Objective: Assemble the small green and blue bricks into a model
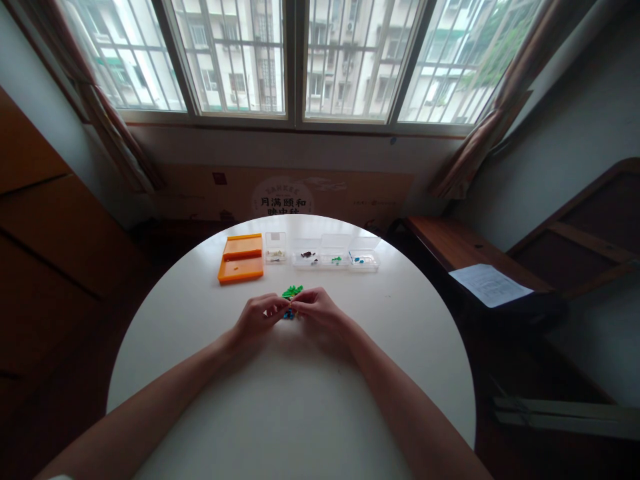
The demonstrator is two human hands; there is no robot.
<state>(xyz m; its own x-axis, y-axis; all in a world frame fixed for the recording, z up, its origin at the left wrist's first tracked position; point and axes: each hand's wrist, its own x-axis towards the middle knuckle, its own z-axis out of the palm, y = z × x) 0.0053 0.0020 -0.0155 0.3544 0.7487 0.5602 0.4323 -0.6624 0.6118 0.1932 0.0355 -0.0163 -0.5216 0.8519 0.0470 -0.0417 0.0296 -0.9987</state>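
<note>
Over the middle of the table, my left hand (260, 313) and my right hand (319, 307) meet at the fingertips, thumb and fingers of each pinched together. Between them is a small toy-brick model (293, 291), with bright green pieces on top and blue and tan bits lower down. My fingers cover much of its middle. Whether its base rests on the table cannot be told. The tiny piece right at the fingertips is too small to make out.
On the white round table (240, 427), beyond my hands, stand an open orange case (241, 271), a small clear box (275, 257) with pale bits, and a row of open clear boxes (334, 263) holding dark, green and blue pieces. Right of the table, paper sheets (490, 285) lie on a wooden bench (450, 243).
</note>
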